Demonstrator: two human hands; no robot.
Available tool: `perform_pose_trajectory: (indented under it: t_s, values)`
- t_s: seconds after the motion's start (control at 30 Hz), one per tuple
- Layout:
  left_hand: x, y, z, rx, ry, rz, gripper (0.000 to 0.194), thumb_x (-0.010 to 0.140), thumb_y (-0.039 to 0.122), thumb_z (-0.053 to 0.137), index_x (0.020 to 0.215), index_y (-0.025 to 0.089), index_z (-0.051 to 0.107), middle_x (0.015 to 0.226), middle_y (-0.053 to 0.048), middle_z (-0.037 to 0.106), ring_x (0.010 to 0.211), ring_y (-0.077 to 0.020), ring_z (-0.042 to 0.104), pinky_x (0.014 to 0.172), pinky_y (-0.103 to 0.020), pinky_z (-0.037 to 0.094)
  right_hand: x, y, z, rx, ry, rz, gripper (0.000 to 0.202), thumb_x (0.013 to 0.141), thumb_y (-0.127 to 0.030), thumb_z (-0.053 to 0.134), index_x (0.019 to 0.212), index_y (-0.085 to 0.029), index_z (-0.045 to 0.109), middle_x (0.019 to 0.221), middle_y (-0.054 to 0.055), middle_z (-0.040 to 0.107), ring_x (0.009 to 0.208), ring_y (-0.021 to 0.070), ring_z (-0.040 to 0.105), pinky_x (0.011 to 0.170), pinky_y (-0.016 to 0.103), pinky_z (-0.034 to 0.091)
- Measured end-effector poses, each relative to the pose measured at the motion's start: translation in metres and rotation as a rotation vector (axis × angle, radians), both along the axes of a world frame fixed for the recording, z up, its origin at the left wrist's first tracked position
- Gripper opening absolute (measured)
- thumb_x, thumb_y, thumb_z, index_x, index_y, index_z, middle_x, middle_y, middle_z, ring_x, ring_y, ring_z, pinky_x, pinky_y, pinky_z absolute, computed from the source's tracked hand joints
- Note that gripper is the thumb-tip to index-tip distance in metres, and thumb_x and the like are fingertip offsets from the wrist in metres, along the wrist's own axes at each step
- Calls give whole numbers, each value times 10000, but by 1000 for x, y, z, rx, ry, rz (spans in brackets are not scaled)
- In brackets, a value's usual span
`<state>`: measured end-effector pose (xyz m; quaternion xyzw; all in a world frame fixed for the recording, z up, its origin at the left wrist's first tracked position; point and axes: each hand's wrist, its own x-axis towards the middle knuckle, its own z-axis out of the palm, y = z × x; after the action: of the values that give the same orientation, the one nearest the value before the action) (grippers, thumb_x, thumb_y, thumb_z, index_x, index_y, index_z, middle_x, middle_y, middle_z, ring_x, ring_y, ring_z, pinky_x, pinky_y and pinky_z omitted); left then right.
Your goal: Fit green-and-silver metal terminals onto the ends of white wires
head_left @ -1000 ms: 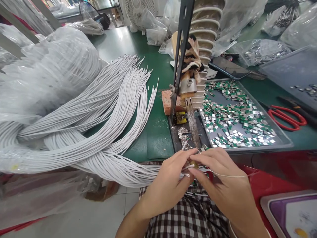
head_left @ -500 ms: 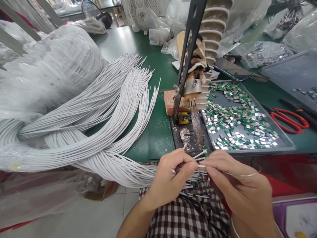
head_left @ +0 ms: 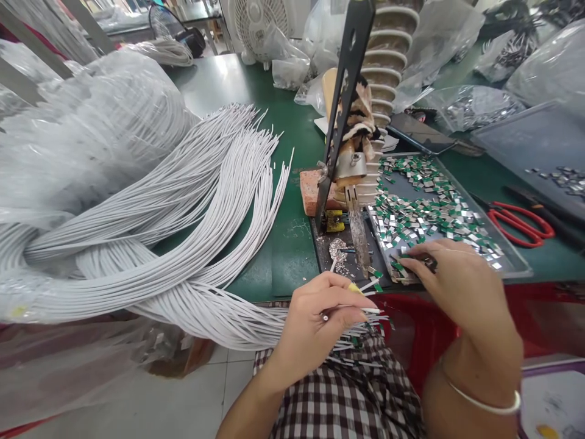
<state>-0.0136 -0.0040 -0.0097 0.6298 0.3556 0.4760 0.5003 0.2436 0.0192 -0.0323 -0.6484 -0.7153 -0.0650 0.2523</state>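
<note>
- Right hand (head_left: pixel 461 292) has moved off since half a second ago: it was up against the left hand (head_left: pixel 315 323), now it's over at the near edge of the parts tray (head_left: pixel 399 189). Left one's pretty much where it was.
- The white cable (head_left: pixel 372 310) is lower centre of the frame, its end poking out past the left fingertips.
- Parts tray, right of centre: shallow, clear-sided, loads of little green-and-silver boards (head_left: pixel 429 210) scattered flat in it, some bare floor showing.
- Second tray (head_left: pixel 507 134), upper right: just a small cluster of metallic bits (head_left: pixel 560 178) at its right side.
- Clear bag (head_left: pixel 473 108) above that, stuffed with shiny silver parts.
- Left fingers: thumb and forefinger pressed together, pinching the cable, the others curled in.
- Right fingers: thumb and forefinger almost meeting, right down among the boards at the tray's near-left corner. Can't tell if they've actually got one.
- Further out: crusty metal rod (head_left: pixel 359 235) pointing down at centre, red-handled tool (head_left: pixel 521 224) far right, big white cable bundle (head_left: pixel 237 183) filling the left.
</note>
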Motion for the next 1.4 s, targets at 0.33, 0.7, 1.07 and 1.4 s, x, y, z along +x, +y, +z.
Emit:
perform_pose_trajectory:
  t_s: [0.33,0.7,1.07,1.4]
  values:
    - [4,0,-3,-86,-19,12,97,846,144,771,875,186,854,883,-77,703,765,-164,649,580,-217,474,-16,11,3,14,166,-61,612,945,-720,437,703,-221,696,562,29,632,474,173,494,530,326,303]
    - [9,0,-2,-128,-27,41,60,838,137,752,801,153,796,890,-69,694,710,-132,613,543,-195,415,-21,16,6,-77,270,-87,454,891,-611,558,683,-230,690,737,85,714,723,256,622,626,362,390]
    - [16,6,6,-136,-63,165,197,847,101,636,675,147,720,798,-73,773,703,-156,680,633,-225,499,-88,-34,32,-6,763,194,108,936,-214,649,935,-280,734,708,-58,706,535,65,614,520,158,508]
    - [18,8,10,-121,-71,200,184,816,92,635,652,149,696,788,-61,768,658,-133,655,588,-202,477,-96,-36,29,42,788,149,116,931,-188,666,968,-279,727,739,-66,727,552,54,645,560,126,541]
